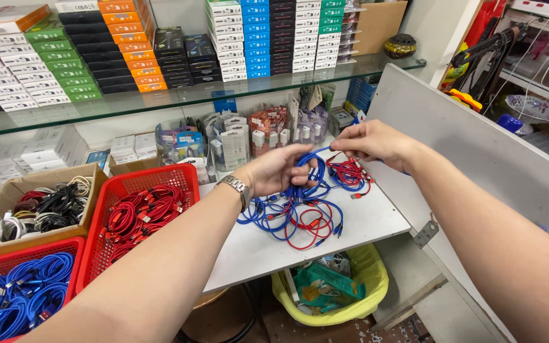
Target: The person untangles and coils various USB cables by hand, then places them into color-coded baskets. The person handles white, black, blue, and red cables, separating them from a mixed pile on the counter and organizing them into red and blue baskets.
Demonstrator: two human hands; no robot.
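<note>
Person stood at a white counter (268,248), both hands over a loose heap of blue and red cables (300,216). Left hand (277,170) was curled shut round a bundle of blue cable (305,174), gripping mid-loop so the coil hung down into the heap without springing open. Right hand (373,141) had thumb and fingers pinched on a blue strand near its end, held up and away from the left, looked like it kept that strand taut and clear of the red cable (347,173) bunched just below it. Heap sat near the counter's right edge, ends trailing toward the front. Sorted stock was within left-arm reach: red basket of red cables (138,213), another red basket of blue cables (17,295), cardboard box (36,209) with black and white ones. One colour per bin, so the mixed pile stayed separate. Yellow bin (332,289) under the counter held packaging scraps. Glass shelf (179,95) behind carried stacked boxes, out of the work zone.
</note>
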